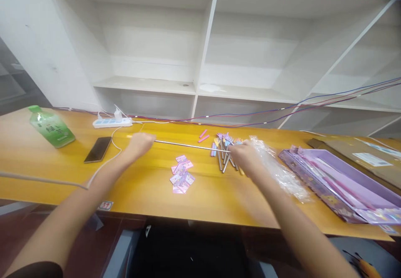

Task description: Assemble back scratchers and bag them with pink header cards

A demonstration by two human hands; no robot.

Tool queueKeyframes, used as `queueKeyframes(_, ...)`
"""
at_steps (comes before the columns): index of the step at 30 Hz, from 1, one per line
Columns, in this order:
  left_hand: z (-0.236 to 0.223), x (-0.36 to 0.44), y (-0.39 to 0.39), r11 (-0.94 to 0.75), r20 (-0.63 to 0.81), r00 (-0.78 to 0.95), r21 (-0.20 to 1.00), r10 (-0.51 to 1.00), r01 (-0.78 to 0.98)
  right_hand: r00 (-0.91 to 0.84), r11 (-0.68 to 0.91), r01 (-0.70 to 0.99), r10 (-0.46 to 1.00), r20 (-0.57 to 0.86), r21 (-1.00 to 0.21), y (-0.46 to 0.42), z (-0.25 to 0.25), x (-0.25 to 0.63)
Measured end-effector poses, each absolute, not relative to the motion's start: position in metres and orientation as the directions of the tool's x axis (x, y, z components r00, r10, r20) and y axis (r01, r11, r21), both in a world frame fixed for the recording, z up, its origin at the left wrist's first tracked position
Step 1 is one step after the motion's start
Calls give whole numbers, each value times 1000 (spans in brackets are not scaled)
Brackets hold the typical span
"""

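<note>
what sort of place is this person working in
Perhaps a workroom or packing area: metal rods and labelled cardboard lie on a long table, with white shelves behind.

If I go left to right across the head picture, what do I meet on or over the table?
Green bottle, phone, left hand, pink cards, pink sticks, right hand, purple tray.

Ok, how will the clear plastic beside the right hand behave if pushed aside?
The clear plastic looks thin and crumpled, so it's probably floppy and light. Its glossy sheen suggests it could slide easily across the table. Lying flat, it seems unlikely to roll.
</note>
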State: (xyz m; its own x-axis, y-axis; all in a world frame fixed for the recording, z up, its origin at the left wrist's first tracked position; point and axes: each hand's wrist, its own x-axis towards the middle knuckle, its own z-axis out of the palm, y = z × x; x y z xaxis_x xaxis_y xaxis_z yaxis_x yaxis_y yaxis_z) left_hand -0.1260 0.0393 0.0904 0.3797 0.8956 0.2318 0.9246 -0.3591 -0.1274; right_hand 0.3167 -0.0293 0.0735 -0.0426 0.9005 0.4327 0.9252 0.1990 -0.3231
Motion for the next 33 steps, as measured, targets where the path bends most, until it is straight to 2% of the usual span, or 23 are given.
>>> queueKeyframes(2, 94, -164, 43, -317, 259, 351, -164, 900, 934, -88, 193, 950, 919, 383, -244, -43, 82, 381)
queueKeyframes(3, 93, -177, 42, -347, 245, 388, -193, 889, 918, -115, 200, 957, 926, 359, -208, -50, 81, 408)
queueKeyframes(6, 78, -190, 34, -379, 180, 421, -227, 889, 897, -234, 234, 971, 922, 308, 35, -67, 62, 463)
queueKeyframes(8, 66, -183, 28, -393, 152, 431, -226, 890, 891, -236, 220, 971, 927, 292, 90, -76, 42, 479)
queueKeyframes(10, 56, -174, 24, -398, 154, 436, -226, 887, 889, -170, 160, 985, 927, 335, 59, -83, 25, 486)
queueKeyframes(14, 51, -159, 25, -398, 219, 434, -192, 874, 897, -22, 77, 992, 887, 461, -101, -89, 4, 493)
queueKeyframes(17, 58, -152, 27, -412, 260, 440, -158, 859, 897, 102, -2, 977, 882, 460, -213, -89, -1, 497)
queueKeyframes(20, 69, -148, 24, -457, 295, 492, -182, 819, 870, 265, -150, 949, 854, 448, -276, -90, -2, 499)
queueKeyframes(24, 79, -145, 15, -453, 368, 512, -237, 776, 859, 386, -291, 919, 800, 460, -265, -94, 4, 500)
queueKeyframes(27, 81, -145, 10, -395, 422, 448, -211, 788, 894, 389, -314, 919, 822, 415, -239, -95, 12, 498)
queueKeyframes(30, 80, -146, 12, -349, 363, 398, -195, 842, 917, 410, -342, 910, 826, 387, -233, -91, 22, 496)
queueKeyframes(33, 83, -143, 19, -318, 277, 376, -232, 884, 919, 486, -414, 874, 773, 408, -255, -82, 35, 485)
